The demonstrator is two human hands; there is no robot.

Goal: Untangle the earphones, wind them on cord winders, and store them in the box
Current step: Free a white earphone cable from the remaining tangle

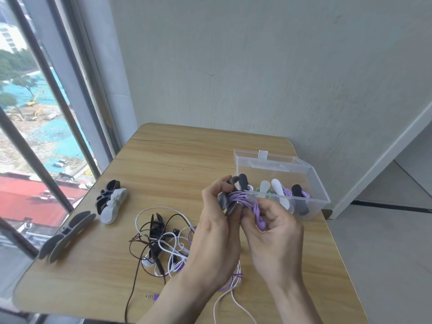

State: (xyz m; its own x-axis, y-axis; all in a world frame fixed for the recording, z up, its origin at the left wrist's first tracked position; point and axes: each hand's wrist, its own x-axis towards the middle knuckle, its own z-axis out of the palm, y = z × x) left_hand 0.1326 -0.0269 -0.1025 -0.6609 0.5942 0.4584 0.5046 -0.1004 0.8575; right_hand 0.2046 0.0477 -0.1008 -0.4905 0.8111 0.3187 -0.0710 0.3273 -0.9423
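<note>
At centre frame, a purple earphone cord (243, 201), judged light, limp and snag-prone, is pinched against a grey winder (225, 202) by the left hand (216, 230) and right hand (273, 228), closed together beside the clear box (322, 202), the winder's stiff body being judged the better hold.

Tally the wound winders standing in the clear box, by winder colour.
In the clear box:
Black winders: 2
White winders: 2
Total: 4
A fifth, the grey winder with purple cord, is held in both hands, not yet boxed.
</note>
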